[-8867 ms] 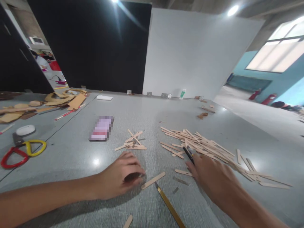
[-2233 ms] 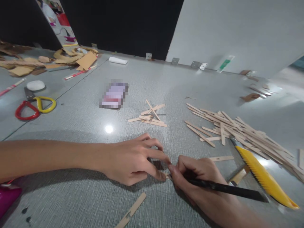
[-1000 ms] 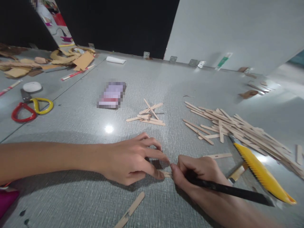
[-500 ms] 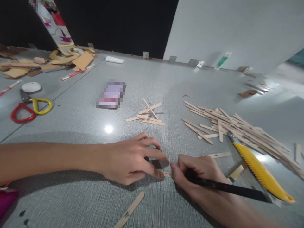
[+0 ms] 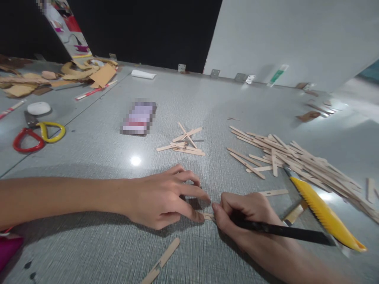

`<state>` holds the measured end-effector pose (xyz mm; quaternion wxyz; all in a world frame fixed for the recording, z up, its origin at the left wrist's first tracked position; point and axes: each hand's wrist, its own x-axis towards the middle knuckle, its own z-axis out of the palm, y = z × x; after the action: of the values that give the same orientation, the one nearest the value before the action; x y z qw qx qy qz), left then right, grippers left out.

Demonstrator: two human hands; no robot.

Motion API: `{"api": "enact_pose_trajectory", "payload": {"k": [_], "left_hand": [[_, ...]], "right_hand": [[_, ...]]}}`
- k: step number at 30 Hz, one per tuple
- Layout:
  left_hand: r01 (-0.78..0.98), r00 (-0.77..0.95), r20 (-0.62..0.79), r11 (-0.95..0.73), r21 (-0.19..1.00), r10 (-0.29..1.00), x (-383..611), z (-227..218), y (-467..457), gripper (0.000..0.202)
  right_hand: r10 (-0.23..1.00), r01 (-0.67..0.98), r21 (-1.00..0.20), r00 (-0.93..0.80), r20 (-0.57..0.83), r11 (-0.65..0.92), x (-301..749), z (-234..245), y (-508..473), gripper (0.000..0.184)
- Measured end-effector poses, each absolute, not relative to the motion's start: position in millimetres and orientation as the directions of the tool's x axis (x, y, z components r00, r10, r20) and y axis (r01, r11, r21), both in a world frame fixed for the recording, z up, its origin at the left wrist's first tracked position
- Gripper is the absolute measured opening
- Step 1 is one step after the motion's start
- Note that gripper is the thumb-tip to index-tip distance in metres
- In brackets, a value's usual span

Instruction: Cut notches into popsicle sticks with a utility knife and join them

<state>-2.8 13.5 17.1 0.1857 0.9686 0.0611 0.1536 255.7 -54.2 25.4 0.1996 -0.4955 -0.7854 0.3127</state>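
My left hand [image 5: 166, 199] presses a short wooden craft stick [image 5: 209, 216] against the table, its thumb on the stick and its other fingers bent and apart. My right hand [image 5: 251, 225] is closed in a pen-like grip around a slim black craft knife [image 5: 284, 230], whose tip is hidden behind my fingers. My right fingertips meet the stick's right end, close to my left fingertips. A notched craft stick [image 5: 170, 251] lies in front of my hands. Another notched stick [image 5: 274, 193] lies behind my right hand.
A yellow ridged-handled tool [image 5: 325, 213] lies right of my hand beside a pile of craft sticks [image 5: 296, 157]. Several sticks [image 5: 186, 144] lie ahead. Further left are a phone [image 5: 138, 117], scissors [image 5: 38, 134], a white mouse [image 5: 39, 108] and cardboard scraps [image 5: 103, 75].
The rear end of the black craft knife has shifted slightly left. Both hands otherwise stay in nearly the same place on the stick.
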Motion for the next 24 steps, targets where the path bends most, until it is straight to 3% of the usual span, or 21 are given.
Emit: {"api": "enact_pose_trajectory", "payload": {"k": [6,24], "left_hand": [[0.058,0.945,0.277,-0.92,0.387,0.176,-1.8,17.1,13.8,0.042],[0.062,0.945,0.276,-0.927,0.369,0.173,-1.7,16.3,14.1,0.038]], "right_hand": [[0.928,0.604,-0.759,-0.373,0.0,0.243,255.0,24.2,-56.3,0.044],[0.918,0.606,-0.768,-0.391,-0.061,0.207,251.5,23.6,-56.8,0.045]]}}
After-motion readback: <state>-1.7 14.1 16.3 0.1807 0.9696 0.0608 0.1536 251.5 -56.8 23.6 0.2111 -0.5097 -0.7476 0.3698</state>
